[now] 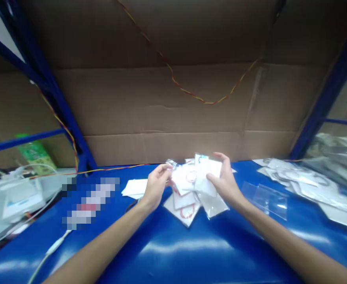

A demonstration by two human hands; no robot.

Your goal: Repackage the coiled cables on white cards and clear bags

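Left hand [155, 185]: thumb and fingertips are pinching the edge of a clear-bagged card [181, 179]. Right hand [225, 181]: thumb is pressing on the face of a white packet [207, 177], fingers are supporting it from behind. Both items are meeting above the middle of the desk [191, 252]; their edges are overlapping, so film may be catching on film, and one could be dragged out of its grip. Just below, a loose pile [186, 211] is lying askew, one piece showing a reddish ring; a low sweep of either hand could be scattering it, since nothing visible is holding it together. White cards [134, 187] are lying beside the left wrist, where a brushing forearm could shift them. Clear sleeves [271, 199] are resting near the right forearm; being thin and glossy, they could slide. Farther right, a spread heap [315, 185] is overlapping itself unevenly; a knock could cause slipping.
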